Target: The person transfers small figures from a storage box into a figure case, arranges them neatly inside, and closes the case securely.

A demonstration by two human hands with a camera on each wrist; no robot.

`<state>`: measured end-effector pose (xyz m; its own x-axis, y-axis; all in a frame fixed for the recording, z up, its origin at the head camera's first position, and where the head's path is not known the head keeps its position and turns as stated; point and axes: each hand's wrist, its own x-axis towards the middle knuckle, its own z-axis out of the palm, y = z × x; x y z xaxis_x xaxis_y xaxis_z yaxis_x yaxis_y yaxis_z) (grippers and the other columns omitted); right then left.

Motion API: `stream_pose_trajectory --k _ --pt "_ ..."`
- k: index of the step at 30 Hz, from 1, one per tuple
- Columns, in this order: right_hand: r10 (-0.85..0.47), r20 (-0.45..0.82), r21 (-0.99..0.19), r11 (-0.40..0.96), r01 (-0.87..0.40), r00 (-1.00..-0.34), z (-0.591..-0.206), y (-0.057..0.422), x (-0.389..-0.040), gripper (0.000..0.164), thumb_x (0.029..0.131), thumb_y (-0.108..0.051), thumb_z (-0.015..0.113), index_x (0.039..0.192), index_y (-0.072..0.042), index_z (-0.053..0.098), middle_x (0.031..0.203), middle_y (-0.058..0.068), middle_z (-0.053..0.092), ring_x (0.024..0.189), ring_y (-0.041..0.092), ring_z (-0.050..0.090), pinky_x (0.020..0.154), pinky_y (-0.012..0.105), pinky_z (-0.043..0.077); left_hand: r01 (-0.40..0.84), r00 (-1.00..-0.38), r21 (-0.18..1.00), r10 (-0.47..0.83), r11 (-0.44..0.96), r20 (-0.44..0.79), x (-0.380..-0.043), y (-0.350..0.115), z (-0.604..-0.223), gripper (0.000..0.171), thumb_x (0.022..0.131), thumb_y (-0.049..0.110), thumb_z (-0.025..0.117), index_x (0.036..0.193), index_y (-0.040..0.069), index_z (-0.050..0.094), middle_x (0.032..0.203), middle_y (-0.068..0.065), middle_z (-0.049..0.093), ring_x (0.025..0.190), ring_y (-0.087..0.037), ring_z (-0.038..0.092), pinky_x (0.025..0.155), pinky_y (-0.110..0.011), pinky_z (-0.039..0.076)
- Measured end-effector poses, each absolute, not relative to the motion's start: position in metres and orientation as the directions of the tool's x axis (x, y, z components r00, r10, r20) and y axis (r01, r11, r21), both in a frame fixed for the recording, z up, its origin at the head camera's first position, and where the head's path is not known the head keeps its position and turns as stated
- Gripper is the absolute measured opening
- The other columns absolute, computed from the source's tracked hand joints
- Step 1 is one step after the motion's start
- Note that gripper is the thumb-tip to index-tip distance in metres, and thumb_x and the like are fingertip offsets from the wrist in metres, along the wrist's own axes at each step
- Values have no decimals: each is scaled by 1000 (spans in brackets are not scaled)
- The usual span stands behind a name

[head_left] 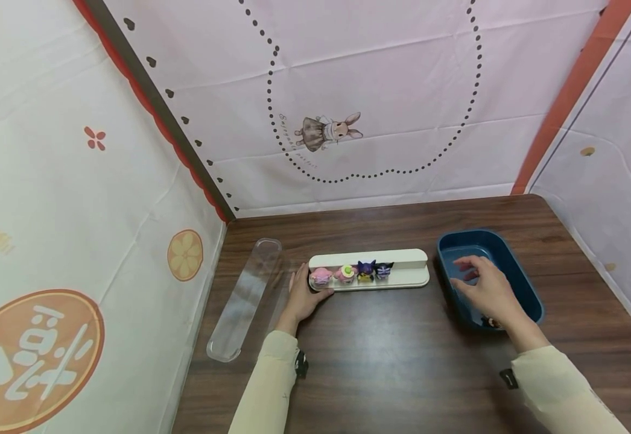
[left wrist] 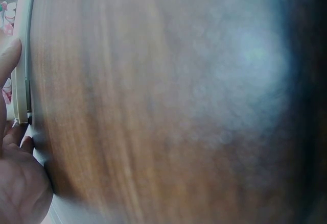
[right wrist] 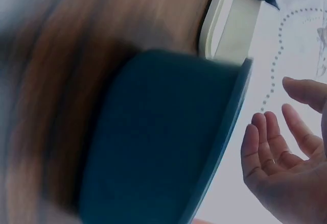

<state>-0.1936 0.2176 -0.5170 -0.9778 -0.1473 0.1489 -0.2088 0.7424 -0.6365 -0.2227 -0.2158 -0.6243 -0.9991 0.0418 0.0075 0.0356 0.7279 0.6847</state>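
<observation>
A long white display stand [head_left: 409, 277] lies at mid-table with several small cartoon figurines lined up on its left part. Two pink figurines [head_left: 321, 276] come first, then a dark purple and yellow figurine [head_left: 366, 270] and a purple striped figurine [head_left: 383, 270]. My left hand [head_left: 303, 296] holds the stand's left end, thumb along the front edge and fingers around the end. Over the dark blue bin [head_left: 527, 289] hovers my right hand [head_left: 487, 290], fingers loosely bent and apart from the thumb, holding nothing. A small dark figurine [head_left: 491, 322] lies at the bin's near end, partly hidden.
Left of the stand lies a long clear plastic cover [head_left: 245, 301] on the brown wooden table [head_left: 370, 361]. Cloth-covered walls [head_left: 402, 78] rise behind the table and along both sides.
</observation>
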Motion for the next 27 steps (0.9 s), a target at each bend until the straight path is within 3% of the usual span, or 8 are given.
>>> stream_pose_trajectory --k 7,13,21,27 --pt "-149 1 -557 821 -124 -989 -519 246 -187 43 97 -26 73 128 3 66 119 31 62 103 45 65 78 60 55 38 -999 681 43 731 10 -223 -216 -625 106 86 45 83 162 0 26 166 -23 35 160 -36 22 134 -51 6" --pt "-154 -165 -456 888 -63 -974 -519 264 -188 51 93 -29 75 128 7 66 125 39 64 111 55 60 84 66 54 39 -999 679 44 733 9 -224 -217 -627 106 86 46 83 162 0 26 166 -22 35 160 -35 22 134 -50 6" --pt "-98 -349 -367 930 40 -932 -515 271 -187 64 90 -28 78 134 12 56 117 39 57 92 43 58 76 59 53 37 -999 683 43 729 9 -223 -217 -624 105 86 44 84 162 1 26 166 -22 35 160 -35 23 134 -50 6" --pt "-88 -410 -324 944 55 -908 -520 270 -188 55 91 -25 75 127 13 58 110 35 58 92 42 57 76 60 53 45 -999 691 44 721 19 -222 -216 -623 104 85 42 84 161 -1 27 165 -23 36 159 -36 24 133 -53 7"
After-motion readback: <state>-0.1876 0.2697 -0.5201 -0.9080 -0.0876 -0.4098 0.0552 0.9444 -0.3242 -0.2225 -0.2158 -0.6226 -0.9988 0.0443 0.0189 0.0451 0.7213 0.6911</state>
